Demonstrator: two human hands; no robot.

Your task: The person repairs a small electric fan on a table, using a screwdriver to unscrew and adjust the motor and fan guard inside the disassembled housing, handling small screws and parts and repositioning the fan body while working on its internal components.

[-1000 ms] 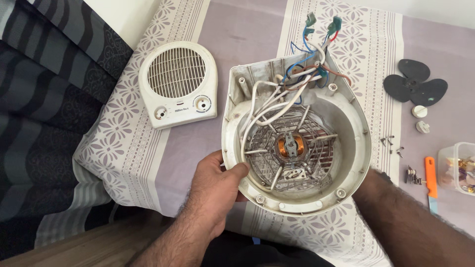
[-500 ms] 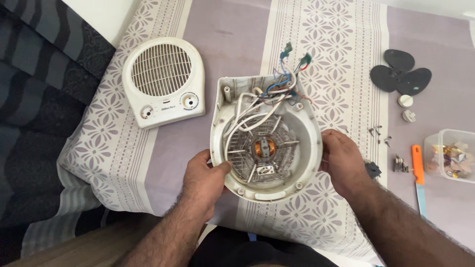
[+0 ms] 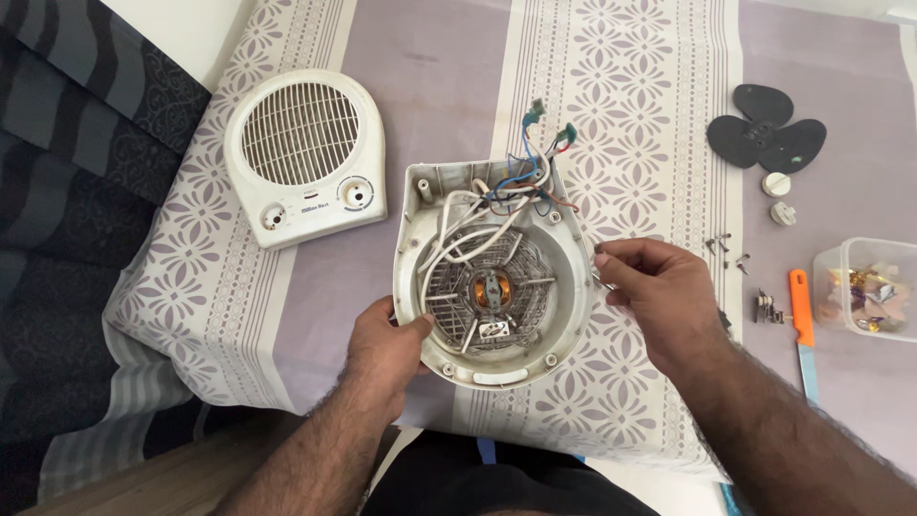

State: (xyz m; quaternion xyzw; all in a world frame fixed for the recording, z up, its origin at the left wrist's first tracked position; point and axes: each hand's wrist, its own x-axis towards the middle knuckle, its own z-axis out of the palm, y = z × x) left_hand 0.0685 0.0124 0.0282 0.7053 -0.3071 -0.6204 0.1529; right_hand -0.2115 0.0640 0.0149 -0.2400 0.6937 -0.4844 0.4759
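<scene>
On the table [image 3: 430, 115], covered by a lilac cloth with bands of white flower pattern, lies the opened rear shell of a small fan heater [image 3: 492, 277], white plastic, rounded at the near end and squarish at the far end. It sits near the front edge of the table, roughly in the middle of the view, its open side up. Inside it show a wire grille, white heating coils, a copper-coloured motor at the centre and a bundle of white, blue and red wires [image 3: 521, 186] that spills over the far rim onto the cloth.

To the left of it and a little further back rests the heater's front cover [image 3: 306, 158], white, with a round slatted grille and two knobs; it lies apart from the shell.

The left hand [image 3: 387, 349] grips the shell's near left rim, thumb hooked over the edge into the inside, fingers curled beneath. The right hand [image 3: 659, 291] is at the shell's right rim, thumb and forefinger pinched together right at the edge; whether they hold something small there I cannot tell.

Well to the right lie a black three-bladed fan wheel [image 3: 767, 129], a clear plastic box [image 3: 864, 287] with small parts, an orange-handled screwdriver [image 3: 802, 330], two white caps [image 3: 778, 196] and a scatter of screws [image 3: 726, 248].
</scene>
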